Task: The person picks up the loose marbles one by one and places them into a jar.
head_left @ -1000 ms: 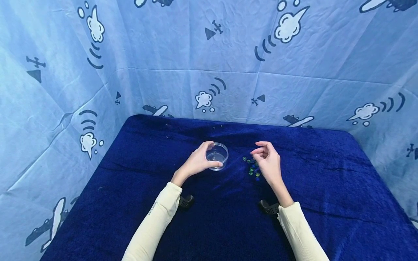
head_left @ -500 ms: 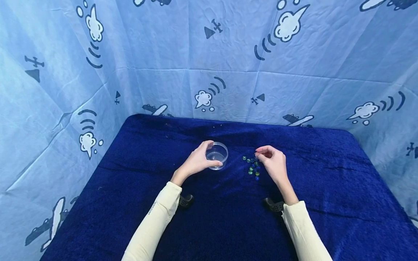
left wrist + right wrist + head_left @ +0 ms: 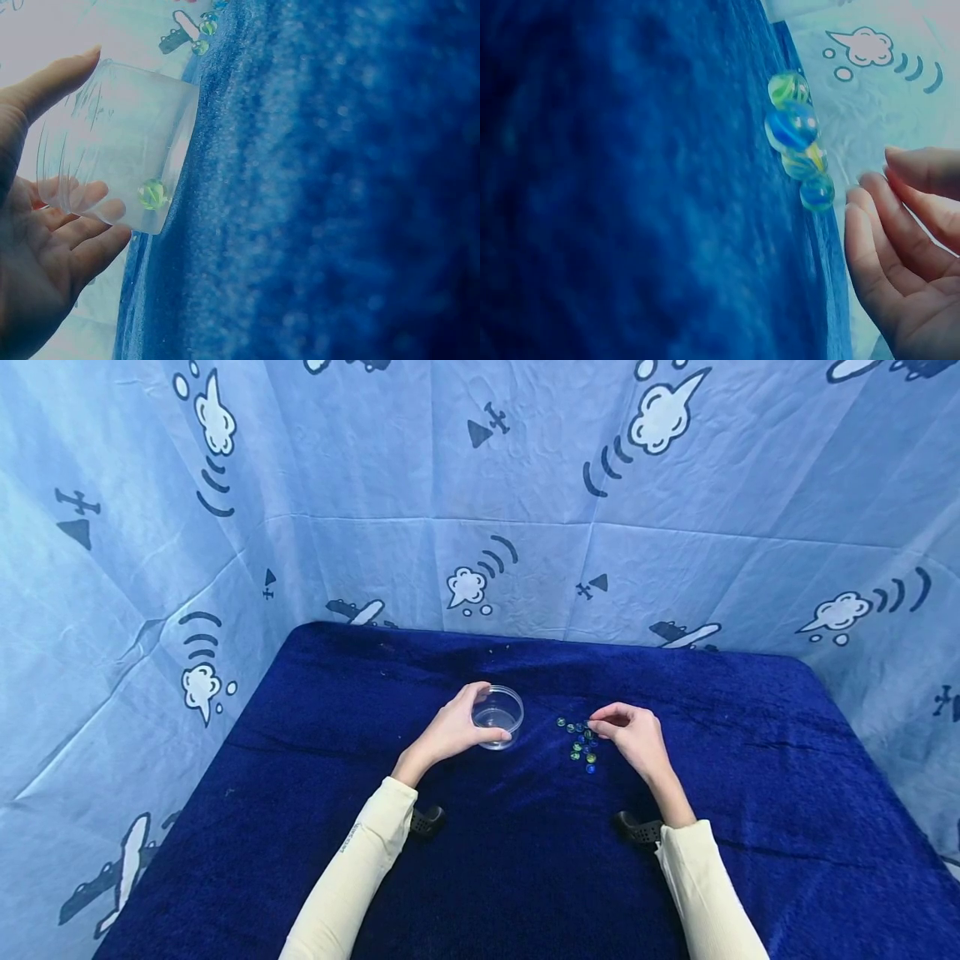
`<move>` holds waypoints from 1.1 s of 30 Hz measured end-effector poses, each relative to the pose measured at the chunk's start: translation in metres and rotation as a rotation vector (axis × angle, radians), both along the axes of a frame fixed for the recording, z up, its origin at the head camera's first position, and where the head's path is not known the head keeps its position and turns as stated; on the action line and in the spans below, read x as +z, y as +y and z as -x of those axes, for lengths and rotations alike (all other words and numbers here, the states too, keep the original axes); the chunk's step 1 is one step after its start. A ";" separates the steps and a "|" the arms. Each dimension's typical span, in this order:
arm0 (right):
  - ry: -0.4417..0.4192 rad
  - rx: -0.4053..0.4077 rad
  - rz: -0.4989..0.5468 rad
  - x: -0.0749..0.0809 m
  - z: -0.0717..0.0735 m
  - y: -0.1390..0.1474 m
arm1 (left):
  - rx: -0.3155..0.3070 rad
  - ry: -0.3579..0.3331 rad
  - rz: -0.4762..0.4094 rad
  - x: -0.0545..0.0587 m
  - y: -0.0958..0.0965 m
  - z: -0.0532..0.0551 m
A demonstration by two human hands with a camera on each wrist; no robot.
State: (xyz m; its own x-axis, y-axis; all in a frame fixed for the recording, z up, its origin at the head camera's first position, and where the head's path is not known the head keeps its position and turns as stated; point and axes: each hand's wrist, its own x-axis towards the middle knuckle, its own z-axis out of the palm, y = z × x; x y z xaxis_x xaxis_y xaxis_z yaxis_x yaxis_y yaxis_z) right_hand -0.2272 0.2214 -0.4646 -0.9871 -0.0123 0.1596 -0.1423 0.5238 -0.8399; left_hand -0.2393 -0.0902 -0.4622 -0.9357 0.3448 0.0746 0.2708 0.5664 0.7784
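On the left, the person's left hand (image 3: 450, 727) curls thumb and fingers around a clear, round plastic cup (image 3: 498, 717) on the dark-blue plush cloth (image 3: 495, 860), a green-swirled glass marble (image 3: 151, 194) inside. Rightward, small green, blue and yellow glass marbles (image 3: 576, 748) lie clustered; beside them the right hand (image 3: 632, 733) brings thumb and fingertips close together, whether pinching one I cannot tell.

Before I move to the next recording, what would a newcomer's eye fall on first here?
Probably the pale blue curtain, printed with clouds and planes, filling the background. Next, the clear cup in the left hand near the middle, a green marble inside. Then the cluster of marbles on the dark blue cloth, beside the right hand.
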 end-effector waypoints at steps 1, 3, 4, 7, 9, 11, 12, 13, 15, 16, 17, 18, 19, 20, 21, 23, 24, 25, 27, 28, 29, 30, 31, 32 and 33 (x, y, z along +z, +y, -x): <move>-0.004 0.004 0.005 0.000 0.000 0.001 | 0.000 0.001 -0.001 0.000 0.000 0.000; -0.016 0.012 0.016 0.001 0.000 0.003 | -0.002 0.002 -0.004 0.000 0.000 0.000; -0.021 0.019 0.025 0.002 0.000 0.004 | -0.002 0.003 -0.003 0.000 0.000 0.001; -0.037 0.035 0.032 0.004 -0.001 0.006 | -0.006 0.000 -0.007 0.000 0.000 0.001; -0.049 0.046 0.028 0.005 -0.001 0.008 | -0.007 -0.002 -0.009 0.000 0.000 0.001; -0.060 0.054 0.009 0.006 -0.001 0.009 | -0.009 -0.005 -0.013 0.000 -0.001 0.000; -0.064 0.058 -0.008 0.006 -0.001 0.010 | -0.009 -0.004 -0.015 0.001 -0.001 0.000; -0.067 0.065 -0.025 0.006 -0.001 0.010 | -0.009 -0.003 -0.015 0.001 -0.001 0.000; -0.071 0.081 -0.058 0.007 -0.002 0.011 | -0.008 0.000 -0.018 0.001 -0.001 0.000; -0.074 0.093 -0.071 0.007 -0.002 0.012 | -0.008 0.001 -0.019 0.001 -0.001 -0.001; -0.077 0.104 -0.081 0.007 -0.002 0.012 | -0.008 0.002 -0.019 0.001 -0.001 -0.001; -0.082 0.116 -0.087 0.007 -0.002 0.013 | -0.008 0.003 -0.019 0.001 -0.001 0.000; -0.087 0.128 -0.089 0.006 -0.002 0.013 | -0.007 0.003 -0.019 0.001 -0.001 0.000; -0.092 0.136 -0.090 0.006 -0.002 0.014 | -0.006 0.003 -0.018 0.001 0.000 0.000; -0.099 0.142 -0.089 0.005 -0.002 0.014 | -0.005 0.002 -0.019 0.001 0.000 0.000; -0.111 0.151 -0.089 0.004 -0.001 0.015 | -0.004 0.001 -0.017 0.001 0.000 0.000; -0.117 0.155 -0.091 0.004 -0.001 0.015 | -0.004 0.001 -0.017 0.001 0.000 0.000; -0.120 0.158 -0.094 0.003 -0.001 0.015 | -0.003 0.001 -0.017 0.001 0.000 0.000; -0.125 0.163 -0.104 0.003 -0.002 0.015 | -0.006 0.002 -0.019 0.001 0.000 0.000; -0.125 0.167 -0.112 0.003 -0.002 0.015 | -0.006 0.002 -0.019 0.001 0.000 0.000; -0.125 0.172 -0.121 0.003 -0.002 0.015 | -0.008 0.002 -0.018 0.001 0.000 -0.001; -0.123 0.175 -0.128 0.003 -0.002 0.015 | -0.008 0.002 -0.018 0.001 0.000 -0.001; -0.122 0.178 -0.134 0.003 -0.002 0.015 | -0.008 0.002 -0.018 0.002 0.000 -0.001; -0.123 0.180 -0.138 0.003 -0.002 0.015 | -0.009 0.002 -0.017 0.002 0.000 -0.001; -0.123 0.186 -0.139 0.003 -0.002 0.014 | -0.009 0.003 -0.017 0.002 0.000 -0.001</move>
State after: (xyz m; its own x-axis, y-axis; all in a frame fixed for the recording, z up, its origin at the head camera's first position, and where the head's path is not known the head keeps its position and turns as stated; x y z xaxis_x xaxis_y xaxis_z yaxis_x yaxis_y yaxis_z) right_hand -0.2250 0.2359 -0.4616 -0.9776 -0.2091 0.0224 -0.1482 0.6097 -0.7787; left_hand -0.2382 -0.0901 -0.4607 -0.9325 0.3514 0.0830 0.2776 0.5507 0.7872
